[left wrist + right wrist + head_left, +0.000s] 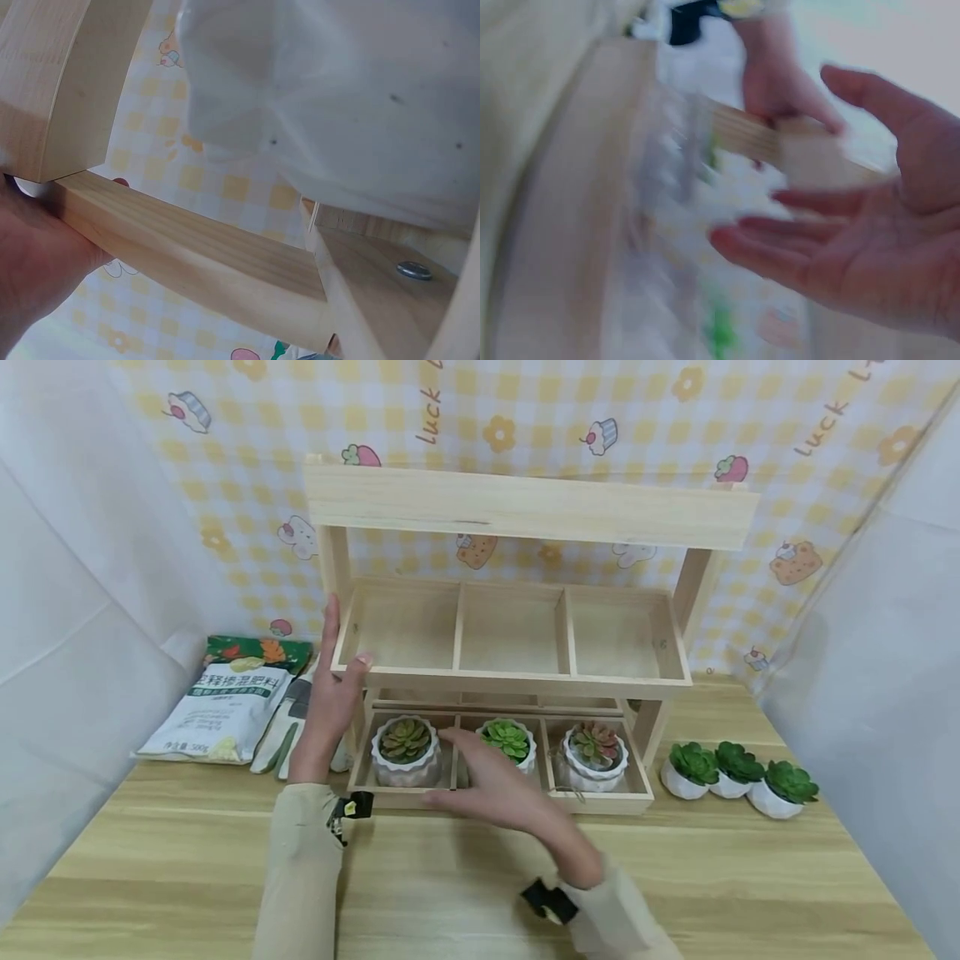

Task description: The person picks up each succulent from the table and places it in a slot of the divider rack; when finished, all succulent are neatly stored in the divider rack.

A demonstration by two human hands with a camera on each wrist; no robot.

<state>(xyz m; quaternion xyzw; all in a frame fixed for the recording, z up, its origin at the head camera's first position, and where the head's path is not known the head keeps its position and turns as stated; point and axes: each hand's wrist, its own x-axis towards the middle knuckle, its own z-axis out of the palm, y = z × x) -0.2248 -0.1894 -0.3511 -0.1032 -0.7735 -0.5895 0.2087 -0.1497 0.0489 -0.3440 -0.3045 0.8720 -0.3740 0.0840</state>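
Left hand (327,702) grips the left near corner of the wooden shelf (517,680), whose long axis runs left-right. Right hand (498,783), fingers spread, seemingly empty (wrist view blurred), sits nearer the lower row: left pot (406,753) just left of its fingertips, middle pot (527,761) just beyond, partly hidden.

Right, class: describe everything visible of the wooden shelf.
The wooden shelf is pale, unpainted-looking wood, upright on the table. Two side posts carry a top board; below sit an upper tray and a lower tray, each divided in three. Each lower compartment holds a potted succulent. The left grip holds the upper tray's left end.
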